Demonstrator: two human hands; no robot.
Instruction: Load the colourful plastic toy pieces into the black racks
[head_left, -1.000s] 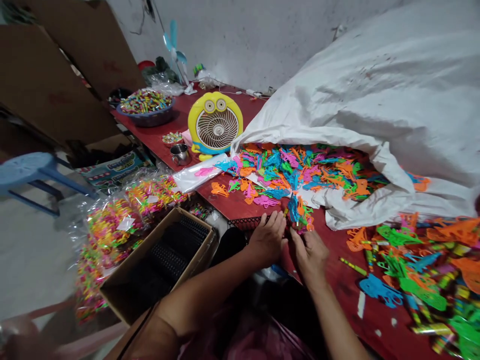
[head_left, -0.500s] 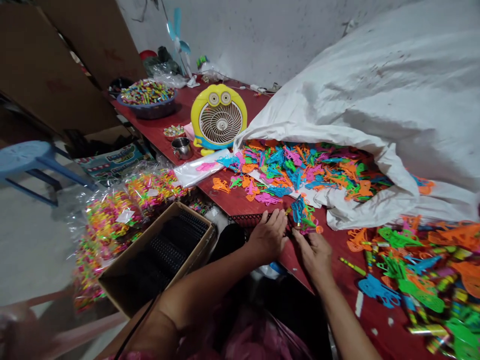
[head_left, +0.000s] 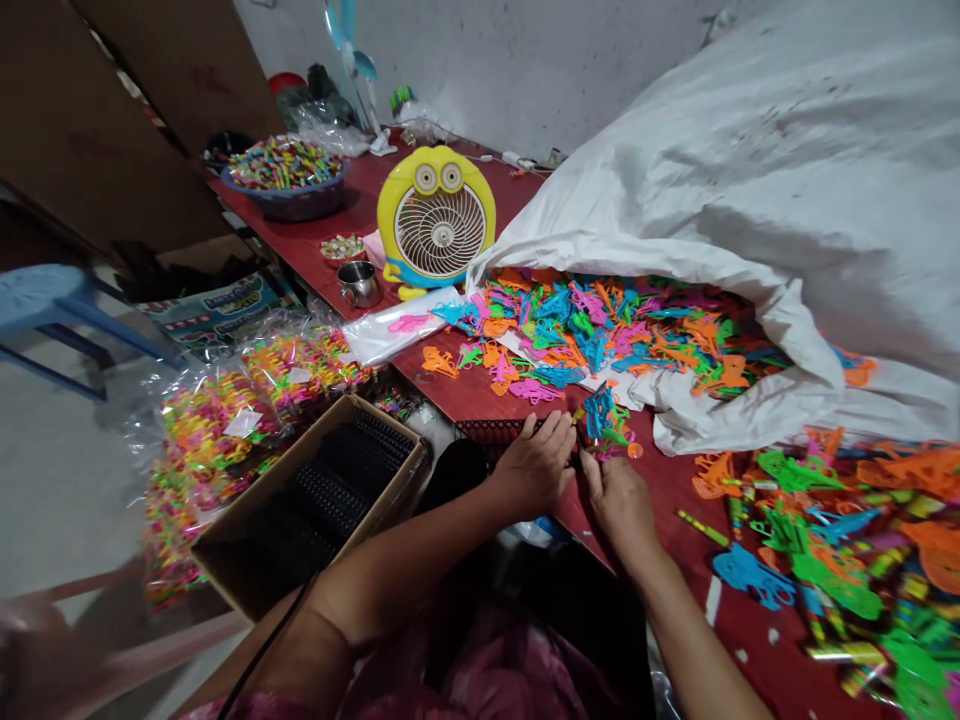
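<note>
My left hand (head_left: pixel 534 460) lies with its fingers stretched out over a black perforated plastic strip (head_left: pixel 480 430) at the table's front edge. The hand covers the strip's right part. Just right of it is my right hand (head_left: pixel 619 500), its thumb and fingers drawn together near the strip's end. Whatever its fingertips hold is too small and hidden to make out. Beyond the fingertips sits a small heap of flat plastic toy pieces (head_left: pixel 600 412), blue, green and pink. A small orange disc (head_left: pixel 635 451) rests beside that heap.
A white sack (head_left: pixel 720 255) spills many coloured plastic pieces onto the red table (head_left: pixel 457 395). More pieces and striped tubes (head_left: pixel 701 528) lie at right. A yellow fan (head_left: pixel 439 225), metal cup (head_left: pixel 358 284) and basin (head_left: pixel 300 205) stand behind. A cardboard box (head_left: pixel 386 515) holds black strips.
The right hand has shifted slightly left and up, its fingers more drawn in. The left hand stays on the black strip. The whole view has tilted a little.
</note>
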